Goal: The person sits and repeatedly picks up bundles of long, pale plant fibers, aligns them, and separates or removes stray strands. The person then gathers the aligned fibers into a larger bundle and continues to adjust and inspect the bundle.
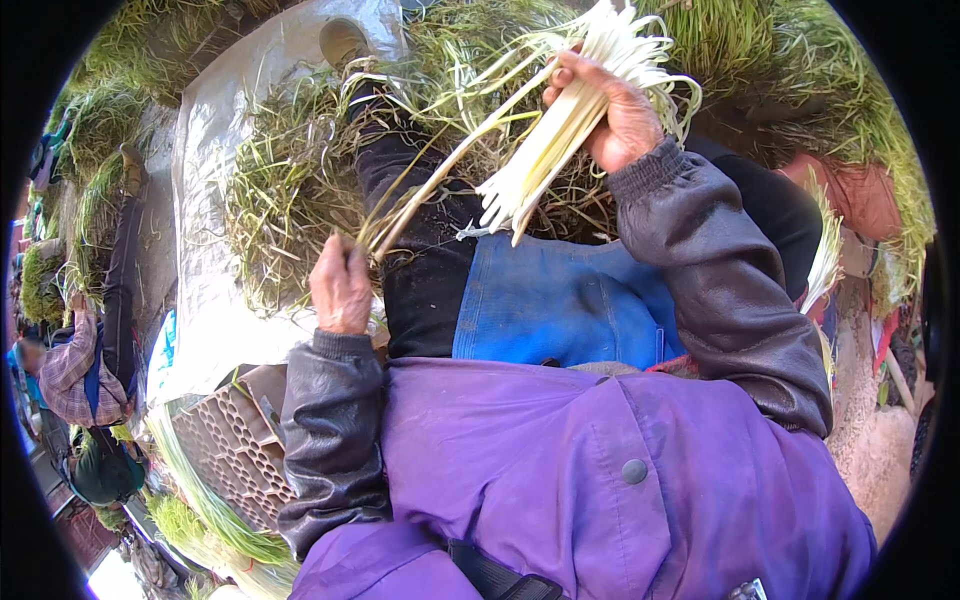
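Note:
A thick bunch of pale, whitish-yellow leek-like stalks [550, 145] is gripped in my right hand [622, 118], raised above my lap at the upper middle. Its lower ends hang over the blue cloth [565, 300] across my lap. From near that hand a longer single stalk [435, 185] slants down to the left. My left hand [342, 290] has its fingers pinched around brownish, withered leaf strips at that stalk's lower end. Beneath and beyond lies a heap of dry, tangled leaves [280, 180], some draped over my outstretched leg.
A white plastic sheet [205, 180] spreads under the heap. Green leafy bunches [740, 45] line the far side. A perforated brick [225, 445] and long green stalks [205, 490] are at lower left. Another person [85, 370] sits at far left. A pale bunch [825, 255] stands at right.

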`<state>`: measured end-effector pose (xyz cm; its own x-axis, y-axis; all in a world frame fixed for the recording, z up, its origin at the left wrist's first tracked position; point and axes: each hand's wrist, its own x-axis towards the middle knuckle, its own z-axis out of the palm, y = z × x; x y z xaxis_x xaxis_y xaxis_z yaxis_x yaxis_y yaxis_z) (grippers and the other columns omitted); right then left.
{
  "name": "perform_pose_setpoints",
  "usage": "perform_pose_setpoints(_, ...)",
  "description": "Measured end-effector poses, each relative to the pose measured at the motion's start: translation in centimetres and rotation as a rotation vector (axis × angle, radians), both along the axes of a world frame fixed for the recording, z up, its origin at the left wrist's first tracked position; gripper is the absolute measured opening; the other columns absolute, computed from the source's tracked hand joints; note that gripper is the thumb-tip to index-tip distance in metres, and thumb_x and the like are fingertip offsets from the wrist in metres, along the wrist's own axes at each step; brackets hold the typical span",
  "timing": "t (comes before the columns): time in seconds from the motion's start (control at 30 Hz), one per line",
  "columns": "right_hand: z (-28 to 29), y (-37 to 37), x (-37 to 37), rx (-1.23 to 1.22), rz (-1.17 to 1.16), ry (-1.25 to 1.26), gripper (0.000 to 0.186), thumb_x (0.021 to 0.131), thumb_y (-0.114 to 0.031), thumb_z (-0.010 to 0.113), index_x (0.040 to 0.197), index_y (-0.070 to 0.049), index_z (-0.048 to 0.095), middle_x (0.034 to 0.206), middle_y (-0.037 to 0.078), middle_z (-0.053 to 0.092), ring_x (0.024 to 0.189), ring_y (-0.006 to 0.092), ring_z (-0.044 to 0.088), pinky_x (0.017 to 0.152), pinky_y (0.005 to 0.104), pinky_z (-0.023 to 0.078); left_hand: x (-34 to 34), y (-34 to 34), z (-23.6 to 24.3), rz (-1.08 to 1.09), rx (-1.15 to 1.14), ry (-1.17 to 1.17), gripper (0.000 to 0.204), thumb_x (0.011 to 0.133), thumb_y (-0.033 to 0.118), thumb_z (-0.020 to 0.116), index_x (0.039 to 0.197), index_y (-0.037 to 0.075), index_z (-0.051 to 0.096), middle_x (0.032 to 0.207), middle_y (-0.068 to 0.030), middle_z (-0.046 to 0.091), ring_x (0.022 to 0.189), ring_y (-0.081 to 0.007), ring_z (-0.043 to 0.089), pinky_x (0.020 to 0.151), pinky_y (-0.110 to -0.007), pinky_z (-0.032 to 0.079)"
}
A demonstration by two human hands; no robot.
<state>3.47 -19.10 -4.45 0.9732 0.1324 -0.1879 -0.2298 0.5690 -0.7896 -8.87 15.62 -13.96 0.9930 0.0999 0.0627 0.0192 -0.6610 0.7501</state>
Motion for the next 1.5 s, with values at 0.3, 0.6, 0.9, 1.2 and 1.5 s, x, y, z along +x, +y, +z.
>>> perform_pose_setpoints(0.3,-0.2,-2.3,1.7,0.022,-0.095,-0.052,0.031,0.083,-0.014,0.078,0.106,0.000,0.064,0.084,0.005,0.065,0.081,0.0187,0.062,0.083,0.0362,0.055,-2.0,9.7,-4.0,0.075,0.771,0.636,0.028,0.087,0.017,0.060,0.115,0.011,0.060,0.097,-0.0195,0.068,0.094,-0.0358,0.065,0.083,-0.048,0.051)
perform_pose_setpoints(0.6,0.3,-1.5,1.2,0.057,0.085,-0.106,0.032,0.082,-0.016,0.080,0.108,-0.002,0.069,0.092,0.009,0.072,0.085,0.0199,0.069,0.080,0.0364,0.057,9.0,-11.9,8.9,-0.565,-0.805,-0.020,0.027,0.100,0.017,0.057,0.117,-0.003,0.063,0.105,-0.0082,0.068,0.094,-0.0135,0.063,0.084,-0.026,0.052)
perform_pose_setpoints(0.9,1.2,-1.0,0.3,-0.065,-0.024,-0.133,0.032,0.085,-0.010,0.075,0.112,-0.003,0.060,0.090,0.007,0.066,0.082,0.0167,0.065,0.080,0.0368,0.055,9.3,-13.7,9.9,-0.552,-0.680,0.271,0.018,0.097,0.019,0.063,0.097,0.001,0.067,0.072,0.0049,0.057,0.060,-0.0019,0.046,0.055,-0.021,0.038)
perform_pose_setpoints(1.2,0.0,-5.0,3.2,-0.018,-0.152,-0.175,0.035,0.082,-0.013,0.078,0.112,-0.002,0.062,0.085,0.008,0.068,0.088,0.0226,0.066,0.087,0.0388,0.054,6.5,-8.0,7.6,-0.458,-0.372,0.376,0.021,0.095,0.018,0.062,0.084,0.000,0.065,0.058,0.0033,0.049,0.052,-0.0051,0.045,0.047,-0.026,0.035)
perform_pose_setpoints(1.5,-0.1,-9.3,4.6,0.059,-0.233,-0.174,0.024,0.089,-0.016,0.072,0.106,-0.003,0.063,0.084,0.004,0.065,0.081,0.0208,0.063,0.080,0.0345,0.054,-2.2,10.5,-3.4,0.019,0.455,0.409,0.021,0.090,0.009,0.054,0.100,0.004,0.072,0.067,-0.0114,0.061,0.062,-0.0284,0.062,0.063,-0.041,0.052)
